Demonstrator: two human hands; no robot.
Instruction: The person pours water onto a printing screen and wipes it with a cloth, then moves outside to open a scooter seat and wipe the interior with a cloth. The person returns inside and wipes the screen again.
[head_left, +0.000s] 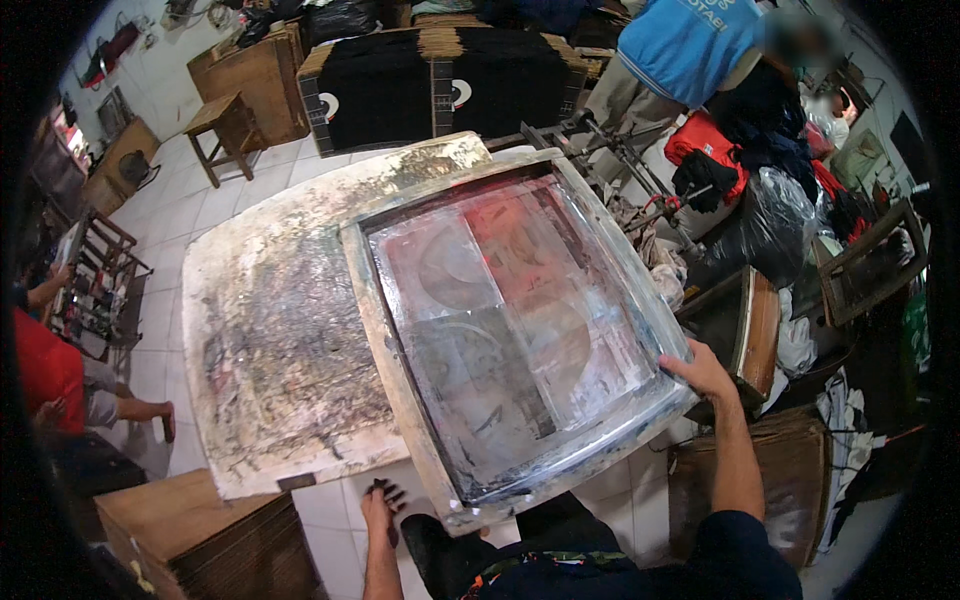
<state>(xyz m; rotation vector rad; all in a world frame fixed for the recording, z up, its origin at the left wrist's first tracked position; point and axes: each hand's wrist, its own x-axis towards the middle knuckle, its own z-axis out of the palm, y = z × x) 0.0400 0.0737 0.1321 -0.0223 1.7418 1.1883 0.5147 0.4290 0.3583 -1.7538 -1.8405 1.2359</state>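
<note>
A wooden silk-screen frame [375, 325] lies tilted over the right part of a paint-stained board [290, 330]. Its mesh is smeared with grey and red, and faint round shapes show in it. My right hand [703, 372] grips the frame's right edge near its close corner, with the thumb on top and the other fingers hidden beneath. Low down, just in front of the board's near edge and left of the frame's near corner, is my left hand [379, 512]. Its fingers look dark and slightly apart, and I make out nothing held in them.
Cardboard [205, 520] is stacked at the near left, and a wooden stool [222, 135] stands farther back. Black-topped stacks [375, 90] line the back. One person in blue [685, 50] is at the far right, another in red [48, 370] at the left. Bags [775, 225] crowd the right.
</note>
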